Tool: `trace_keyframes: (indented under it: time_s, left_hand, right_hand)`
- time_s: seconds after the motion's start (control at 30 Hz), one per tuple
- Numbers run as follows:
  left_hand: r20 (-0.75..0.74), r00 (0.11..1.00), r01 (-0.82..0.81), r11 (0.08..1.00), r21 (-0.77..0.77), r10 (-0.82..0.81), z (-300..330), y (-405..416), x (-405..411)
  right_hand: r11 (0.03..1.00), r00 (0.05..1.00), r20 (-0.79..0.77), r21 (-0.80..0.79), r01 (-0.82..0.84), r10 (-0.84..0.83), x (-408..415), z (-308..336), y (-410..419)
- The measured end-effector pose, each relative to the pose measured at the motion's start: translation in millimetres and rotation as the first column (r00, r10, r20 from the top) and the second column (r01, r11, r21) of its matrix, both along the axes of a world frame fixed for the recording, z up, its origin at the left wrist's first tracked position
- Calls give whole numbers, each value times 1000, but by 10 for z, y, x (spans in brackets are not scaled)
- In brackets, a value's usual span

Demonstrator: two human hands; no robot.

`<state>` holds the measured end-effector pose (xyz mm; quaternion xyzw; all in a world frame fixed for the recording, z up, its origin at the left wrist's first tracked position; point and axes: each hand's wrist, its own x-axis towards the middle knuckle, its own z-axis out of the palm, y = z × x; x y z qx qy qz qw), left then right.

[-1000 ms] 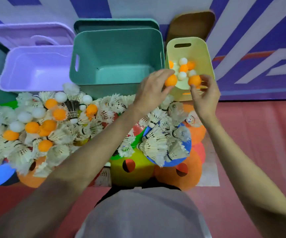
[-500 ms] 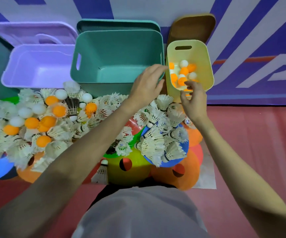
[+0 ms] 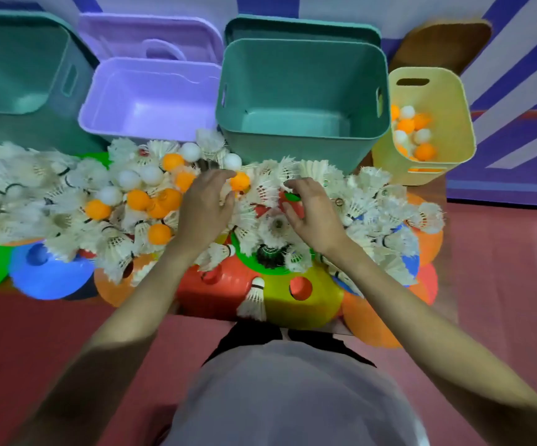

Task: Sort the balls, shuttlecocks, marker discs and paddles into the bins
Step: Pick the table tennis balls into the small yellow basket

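Both hands down in the pile of shuttlecocks (image 3: 273, 226) on the floor, in front of the bins. Left hand (image 3: 203, 210) palm down, fingers curled loosely, fingertips just beside an orange ball (image 3: 240, 181); cannot tell whether the grip has closed on it. Right hand (image 3: 312, 211) hooked, fingers bent over a shuttlecock and a red disc edge; grip not clearly closed on anything, cannot tell.

More orange and white balls (image 3: 138, 198) sit mixed among feathers left of the left hand. Marker discs (image 3: 296, 297) in blue, green, yellow, red and orange lie under the heap.

Yellow bin (image 3: 453, 123) at far right holds orange and white balls. Middle green bin (image 3: 302, 59) and purple bin (image 3: 151, 72) show bare bottoms. Another green bin (image 3: 19, 59) at far left.
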<state>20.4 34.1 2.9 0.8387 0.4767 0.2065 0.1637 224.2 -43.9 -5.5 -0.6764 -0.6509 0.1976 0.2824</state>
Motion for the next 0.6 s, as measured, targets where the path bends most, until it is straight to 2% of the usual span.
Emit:
trace_keyframes:
  time_s: [0.23, 0.37, 0.6]
  left_hand:
    - [-140, 987, -85, 994, -69, 74, 30, 472, -501]
    - [-189, 980, -69, 995, -77, 53, 20, 637, -519]
    - [-435, 900, -1, 999, -45, -18, -24, 812, -450]
  right_hand:
    - [996, 986, 155, -83, -41, 54, -431, -34, 490]
    - [989, 963, 262, -144, -28, 66, -530, -62, 762]
    - [954, 918, 381, -300, 8, 112, -657, -112, 1090]
